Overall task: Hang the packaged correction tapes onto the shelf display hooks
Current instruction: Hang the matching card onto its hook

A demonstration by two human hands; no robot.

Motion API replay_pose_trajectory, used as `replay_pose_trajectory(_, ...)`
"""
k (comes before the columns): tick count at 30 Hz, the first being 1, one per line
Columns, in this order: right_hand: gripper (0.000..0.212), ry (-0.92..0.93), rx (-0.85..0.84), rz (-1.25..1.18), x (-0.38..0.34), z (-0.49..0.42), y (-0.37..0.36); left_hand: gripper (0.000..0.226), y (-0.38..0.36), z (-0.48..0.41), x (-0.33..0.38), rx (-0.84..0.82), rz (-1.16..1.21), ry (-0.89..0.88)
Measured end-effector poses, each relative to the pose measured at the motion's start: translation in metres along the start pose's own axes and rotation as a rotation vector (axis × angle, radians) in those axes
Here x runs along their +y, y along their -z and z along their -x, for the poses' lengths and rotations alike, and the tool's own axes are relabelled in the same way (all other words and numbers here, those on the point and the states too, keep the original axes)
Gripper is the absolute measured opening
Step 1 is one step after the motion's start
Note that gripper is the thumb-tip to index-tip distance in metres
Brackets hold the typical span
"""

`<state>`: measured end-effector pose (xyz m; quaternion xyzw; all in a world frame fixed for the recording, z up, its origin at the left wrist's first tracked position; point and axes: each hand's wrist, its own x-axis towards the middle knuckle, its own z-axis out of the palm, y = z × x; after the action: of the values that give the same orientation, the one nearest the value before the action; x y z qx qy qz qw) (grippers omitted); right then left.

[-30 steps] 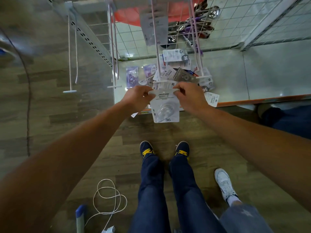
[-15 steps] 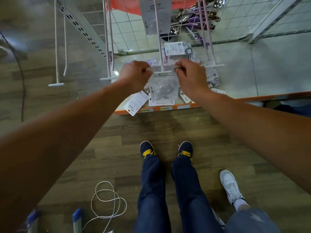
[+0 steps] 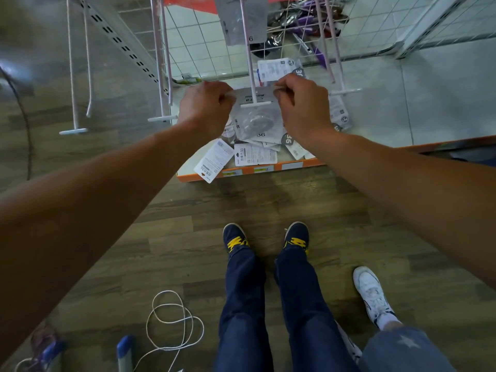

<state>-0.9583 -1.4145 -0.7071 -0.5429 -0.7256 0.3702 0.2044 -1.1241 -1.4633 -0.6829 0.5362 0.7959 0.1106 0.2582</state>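
In front of the shelf, at the tip of a long display hook (image 3: 248, 57), the person holds one packaged correction tape (image 3: 255, 122) up with both hands. The left hand (image 3: 204, 106) pinches the pack's upper left corner, fingers curled in tight; the right hand (image 3: 300, 108) pinches the upper right corner the same way. The pack hangs flat between them, its clear blister and a printed "36" facing out below the knuckles. The hook's short crossbar end lies right across the card's header strip. From here I cannot tell whether the hanging hole has caught it.

Farther up the same hook hangs another grey pack (image 3: 241, 20), close to the wire grid panel (image 3: 204, 44). Below the hands, a loose pile of packs (image 3: 252, 154) lies on the grey shelf base (image 3: 429, 103), and one of them juts over its orange front edge. Bare hooks (image 3: 161, 76) stick out to the left, and one more (image 3: 346, 91) to the right.

On the wood floor a white cord (image 3: 171, 318) lies in loops beside the person's navy shoes (image 3: 236, 237) with yellow laces. A white sneaker (image 3: 371, 291) belonging to someone else stands to the right.
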Motion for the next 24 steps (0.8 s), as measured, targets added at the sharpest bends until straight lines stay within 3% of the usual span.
replay_pose_trajectory(7,0.022,-0.050,0.002,0.063,-0.003,-0.016,-0.007,0.029,0.002,-0.015,0.007,0.026,-0.091,0.037)
replay_pose_trajectory(12,0.021,-0.128,0.060,0.129,-0.004,-0.040,-0.016,0.029,0.004,-0.038,0.013,0.061,-0.024,0.137)
replay_pose_trajectory(24,0.018,-0.214,0.149,0.058,-0.026,-0.116,-0.026,0.026,0.003,-0.094,0.021,0.323,0.120,0.210)
